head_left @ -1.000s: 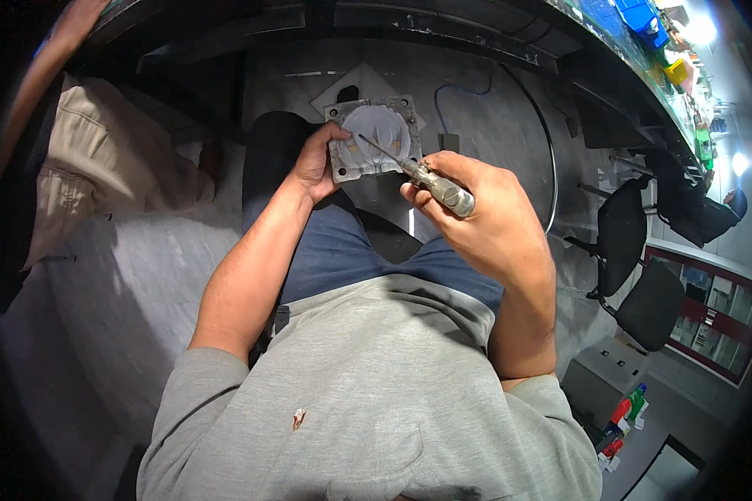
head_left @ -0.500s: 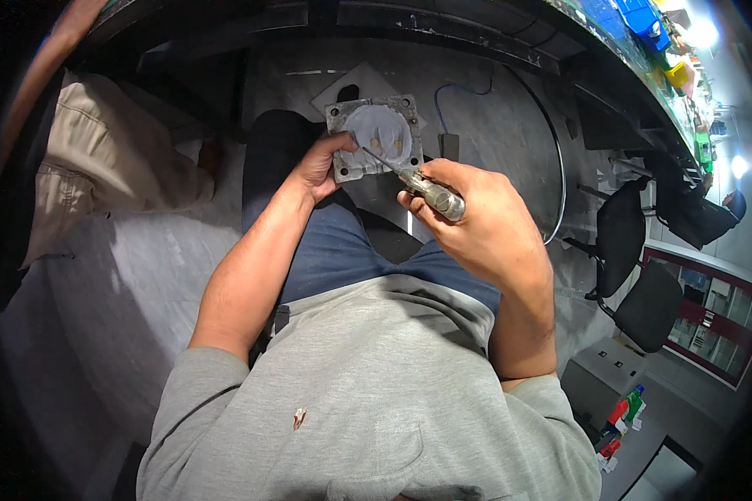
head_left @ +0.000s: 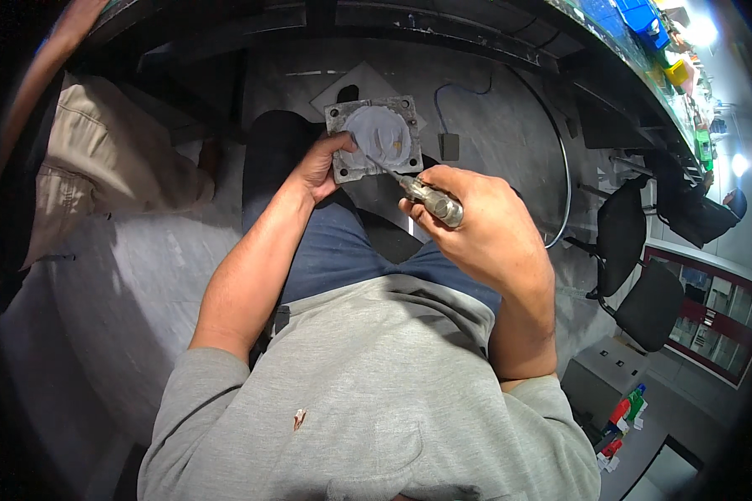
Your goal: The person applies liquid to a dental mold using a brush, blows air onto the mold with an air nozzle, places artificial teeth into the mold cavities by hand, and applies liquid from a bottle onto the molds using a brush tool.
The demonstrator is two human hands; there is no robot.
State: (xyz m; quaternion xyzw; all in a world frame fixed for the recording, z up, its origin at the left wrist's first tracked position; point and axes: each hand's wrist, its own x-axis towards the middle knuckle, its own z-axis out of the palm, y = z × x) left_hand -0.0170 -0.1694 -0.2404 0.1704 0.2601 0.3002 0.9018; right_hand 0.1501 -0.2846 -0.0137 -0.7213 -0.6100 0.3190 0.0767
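My left hand (head_left: pixel 319 167) grips the left edge of a square, grey metal mould plate (head_left: pixel 351 174), its thumb over the rim of the round, pale grey hollow in the middle. Dark holes show at the plate's corners. In my right hand (head_left: pixel 486 219) is a screwdriver (head_left: pixel 433 200) with a worn, see-through handle. Its thin shaft slants up and left over the plate's lower part, with the tip close to my left thumb. Whether the tip touches the surface I cannot tell. The plate is held above my knees.
A dark workbench (head_left: pixel 443 32) spans the top, its cluttered surface at the upper right. Below it lie a pedal-like grey box (head_left: pixel 449 146) with a cable and a pale board (head_left: pixel 368 77). Another person's beige trousers (head_left: pixel 100 159) are at left. Black chairs (head_left: pixel 643 305) stand at right.
The screwdriver's shaft has shifted slightly left and down over the plate, with a small movement of my right hand. My left hand stays in about the same place on the plate.
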